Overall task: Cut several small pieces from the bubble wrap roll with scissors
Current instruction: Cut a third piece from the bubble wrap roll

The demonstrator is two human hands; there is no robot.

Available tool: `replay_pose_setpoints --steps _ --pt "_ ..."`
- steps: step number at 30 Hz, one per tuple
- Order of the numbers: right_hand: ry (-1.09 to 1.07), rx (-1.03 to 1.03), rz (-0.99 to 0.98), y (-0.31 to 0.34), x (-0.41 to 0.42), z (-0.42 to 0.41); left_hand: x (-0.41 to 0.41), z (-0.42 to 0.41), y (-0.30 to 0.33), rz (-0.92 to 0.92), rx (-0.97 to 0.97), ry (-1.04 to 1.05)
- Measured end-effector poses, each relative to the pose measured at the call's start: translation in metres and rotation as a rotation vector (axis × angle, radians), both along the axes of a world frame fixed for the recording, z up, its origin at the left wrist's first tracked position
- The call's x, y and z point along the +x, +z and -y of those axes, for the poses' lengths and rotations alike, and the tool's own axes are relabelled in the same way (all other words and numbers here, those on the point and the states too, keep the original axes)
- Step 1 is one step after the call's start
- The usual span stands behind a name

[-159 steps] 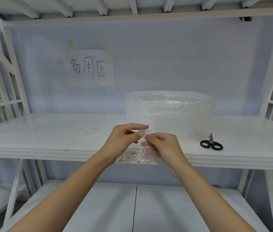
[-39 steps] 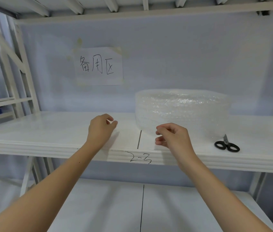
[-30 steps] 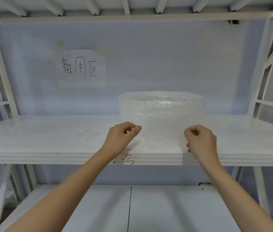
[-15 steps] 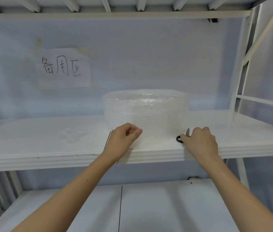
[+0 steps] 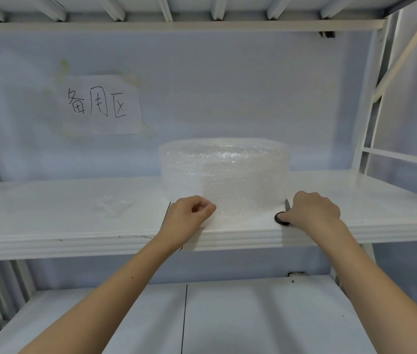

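Reaching across the white shelf, we have both hands at its front edge. Our right hand covers the scissors, its curled fingers closing a grip over the handles; only one black loop and the tip of the blade show to the left of that grip. Our left hand is curled with thumb and forefinger pinched at the loose edge of the bubble wrap roll, though the clear film makes it hard to tell how much that grip actually holds. The roll stands on end between the two grips and just behind them, its free sheet spreading forward onto the shelf between our hands. A small cut piece of bubble wrap lies flat well to the left of our left grip. Far behind that grip, a paper sign with handwritten characters is taped to the wall.
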State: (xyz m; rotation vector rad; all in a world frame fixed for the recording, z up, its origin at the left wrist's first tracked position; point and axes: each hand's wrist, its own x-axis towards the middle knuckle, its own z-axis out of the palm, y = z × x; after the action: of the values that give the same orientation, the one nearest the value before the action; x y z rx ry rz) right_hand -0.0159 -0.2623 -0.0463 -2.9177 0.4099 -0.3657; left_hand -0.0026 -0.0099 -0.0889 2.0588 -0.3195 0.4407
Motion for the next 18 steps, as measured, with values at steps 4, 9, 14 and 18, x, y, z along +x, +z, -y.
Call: replay_pose_setpoints --steps 4,9,14,18 --pt "0.006 -0.033 -0.054 0.003 -0.002 0.001 -0.001 -0.002 0.001 -0.004 0.024 -0.012" --pt "0.020 -0.050 -0.070 0.004 -0.005 0.000 -0.002 -0.002 0.002 -0.012 0.093 -0.026" --pt "0.063 0.053 -0.119 0.006 -0.007 0.002 -0.002 -0.003 0.002 -0.024 0.101 -0.030" --pt "0.078 0.194 -0.158 0.004 -0.016 0.005 -0.003 -0.003 0.003 -0.035 0.116 -0.051"
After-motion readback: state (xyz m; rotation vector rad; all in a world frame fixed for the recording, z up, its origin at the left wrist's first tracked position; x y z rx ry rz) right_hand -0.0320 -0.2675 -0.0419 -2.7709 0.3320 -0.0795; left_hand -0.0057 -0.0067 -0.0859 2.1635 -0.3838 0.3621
